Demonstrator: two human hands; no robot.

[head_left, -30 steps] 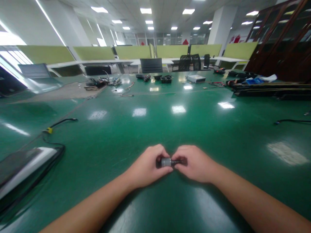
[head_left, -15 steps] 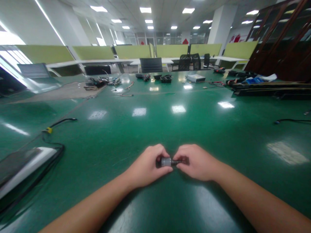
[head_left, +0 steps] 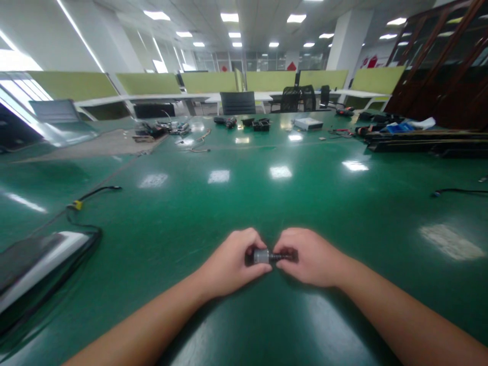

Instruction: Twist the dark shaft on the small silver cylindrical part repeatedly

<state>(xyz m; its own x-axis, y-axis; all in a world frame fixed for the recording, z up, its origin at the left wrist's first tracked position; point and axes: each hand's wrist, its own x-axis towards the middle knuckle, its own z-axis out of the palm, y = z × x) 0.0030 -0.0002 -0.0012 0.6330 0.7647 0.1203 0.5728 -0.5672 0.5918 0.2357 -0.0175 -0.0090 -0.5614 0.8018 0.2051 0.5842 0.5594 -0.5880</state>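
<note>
pinching a small dark cylinder (head_left: pixel 270 256) over the green table (head_left: pixel 244 208), my left hand (head_left: pixel 237 262) holds its grey band (head_left: pixel 261 256), any print there too blurred to read; my right hand (head_left: pixel 311 256) pinches the narrow dark end (head_left: pixel 281 257) between thumb and fingers.

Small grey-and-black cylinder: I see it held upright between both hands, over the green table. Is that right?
Not upright: the head view shows the small cylinder held sideways, its grey portion by the left hand, its narrower dark portion by the right hand. Both hands do hold it, over the green table.
</note>
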